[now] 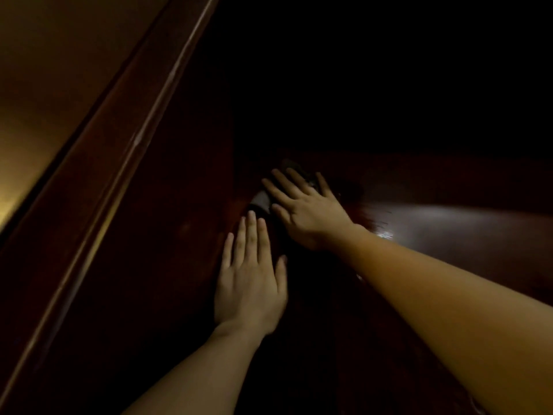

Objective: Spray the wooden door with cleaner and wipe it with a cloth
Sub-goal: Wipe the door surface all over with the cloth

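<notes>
on the wooden door [419, 223] our left hand [251, 289] lies flat, our right hand [305, 211] presses the cloth [262, 201] with straight fingers.

1. Wooden door [167, 235]: dark reddish-brown, with a pale whitish sheen at the right of the frame.
2. Cloth [261, 200], centre: grey.
3. Door frame [98, 139]: reddish-brown, with a thin light streak.
4. Wall [45, 70], upper left: ochre-yellow.

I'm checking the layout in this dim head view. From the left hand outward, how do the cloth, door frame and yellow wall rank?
1. the cloth, just past the fingertips of the left hand, under the right hand.
2. the door frame, off to the left.
3. the yellow wall, beyond the frame, farthest left.
</notes>
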Tool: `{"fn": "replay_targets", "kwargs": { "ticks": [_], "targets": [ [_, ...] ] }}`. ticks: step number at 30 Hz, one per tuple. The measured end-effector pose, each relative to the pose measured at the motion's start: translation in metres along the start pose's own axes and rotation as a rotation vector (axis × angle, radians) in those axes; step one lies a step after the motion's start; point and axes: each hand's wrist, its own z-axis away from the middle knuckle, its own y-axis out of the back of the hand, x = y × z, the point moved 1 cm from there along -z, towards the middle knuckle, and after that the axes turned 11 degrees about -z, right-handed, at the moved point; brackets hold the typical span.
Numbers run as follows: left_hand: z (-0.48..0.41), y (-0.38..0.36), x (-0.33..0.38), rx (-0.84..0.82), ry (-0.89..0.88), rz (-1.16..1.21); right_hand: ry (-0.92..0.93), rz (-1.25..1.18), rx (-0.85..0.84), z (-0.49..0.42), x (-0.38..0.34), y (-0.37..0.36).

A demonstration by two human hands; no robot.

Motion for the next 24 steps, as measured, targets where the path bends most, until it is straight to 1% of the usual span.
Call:
{"fn": "replay_targets", "kwargs": {
  "ticks": [3, 6, 9, 12, 13, 15, 17, 19, 21, 22, 24],
  "targets": [
    [0.001, 0.004, 0.002, -0.034, 0.006, 0.017, -0.182, 0.005, 0.074, 0.031, 0.044, 0.012],
    [0.002, 0.005, 0.002, -0.039, 0.014, 0.011, -0.399, -0.024, 0.092, 0.074, 0.084, 0.027],
    [0.002, 0.002, 0.002, -0.024, 0.019, 0.009, -0.506, -0.036, 0.134, 0.106, 0.092, 0.029],
    [0.001, 0.002, 0.005, -0.028, 0.040, 0.051, -0.598, -0.070, 0.183, 0.103, 0.084, 0.022],
    [0.000, 0.002, 0.009, -0.028, 0.061, 0.074, -0.595, -0.080, 0.183, 0.095, 0.078, 0.019],
    [-0.004, 0.006, 0.021, -0.009, 0.081, 0.102, -0.472, -0.065, 0.139, 0.082, 0.064, 0.013],
    [-0.014, 0.010, 0.038, 0.041, 0.021, 0.131, -0.322, -0.047, 0.095, 0.080, 0.057, 0.013],
    [-0.029, 0.017, 0.051, 0.088, -0.056, 0.153, -0.245, -0.048, 0.070, 0.087, 0.063, 0.019],
    [-0.045, 0.024, 0.068, 0.088, -0.069, 0.180, -0.242, -0.045, 0.078, 0.104, 0.082, 0.025],
    [-0.052, 0.025, 0.077, 0.061, -0.055, 0.194, -0.274, -0.044, 0.090, 0.114, 0.096, 0.028],
    [-0.060, 0.025, 0.090, 0.011, -0.026, 0.139, -0.389, -0.041, 0.114, 0.133, 0.129, 0.035]
  ]
}}
